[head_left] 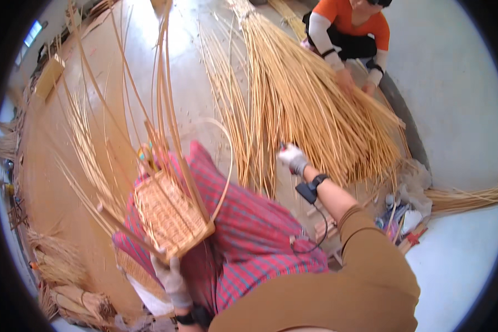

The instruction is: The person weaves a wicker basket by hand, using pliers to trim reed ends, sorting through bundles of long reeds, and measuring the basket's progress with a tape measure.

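A woven wicker basket piece (169, 210) with a wooden frame and long upright canes rests tilted on my lap, over a red and blue checked cloth (260, 235). My left hand (174, 281), in a pale glove, is closed on the near corner of the basket piece. Out to the right, my gloved right hand (294, 159) is closed beside the spread canes, away from the basket piece. A small dark tip shows at its fingers; what it belongs to is unclear. One cane (227, 160) curves in a loop at the basket piece's right side.
A large fanned bundle of canes (315, 99) lies on the floor ahead. Beyond it a person in orange (351, 25) crouches, hands on the canes. Plastic bags and odds and ends (406, 216) lie at the right. More bundles (80, 304) sit at the lower left.
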Demonstrator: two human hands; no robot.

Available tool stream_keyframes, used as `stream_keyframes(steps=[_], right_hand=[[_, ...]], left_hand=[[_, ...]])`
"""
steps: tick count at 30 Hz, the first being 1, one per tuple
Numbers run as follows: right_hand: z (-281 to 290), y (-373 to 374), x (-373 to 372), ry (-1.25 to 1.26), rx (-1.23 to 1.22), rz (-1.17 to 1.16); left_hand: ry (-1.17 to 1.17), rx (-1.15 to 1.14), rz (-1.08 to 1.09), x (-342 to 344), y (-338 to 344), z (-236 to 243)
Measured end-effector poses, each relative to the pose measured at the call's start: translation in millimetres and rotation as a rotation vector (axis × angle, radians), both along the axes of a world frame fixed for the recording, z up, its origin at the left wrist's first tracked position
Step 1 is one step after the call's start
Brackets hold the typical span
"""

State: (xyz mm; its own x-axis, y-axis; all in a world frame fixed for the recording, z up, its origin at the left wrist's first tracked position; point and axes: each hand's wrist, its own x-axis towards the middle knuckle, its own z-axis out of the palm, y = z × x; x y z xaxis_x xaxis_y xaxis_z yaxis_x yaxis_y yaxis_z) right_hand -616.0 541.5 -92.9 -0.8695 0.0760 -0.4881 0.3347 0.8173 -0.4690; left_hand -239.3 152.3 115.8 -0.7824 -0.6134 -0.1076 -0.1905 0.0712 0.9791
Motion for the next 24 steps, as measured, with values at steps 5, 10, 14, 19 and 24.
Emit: stream_keyframes(steps=[5, 10, 14, 19, 24], right_hand=[[-115, 35, -48, -0.18, -0.141, -0.201], [-129, 12, -86, -0.253, -0.089, -0.364], [-81, -49, -86, -0.288, 0.008, -0.388], [-101, -74, -56, 0.025, -0.138, -0.13], [-66, -126, -45, -0.105, -0.1, 0.048]], left_hand=[[0.162, 0.254, -0.06, -24, -1, -2], [-0.017, 0.323, 0.075, -1, -15, -4], [0.007, 0.316, 0.115, 7, -14, -7], [-0.022, 0.296, 0.045, -17, -8, -1], [0.062, 0.287, -0.036, -36, 7, 12]])
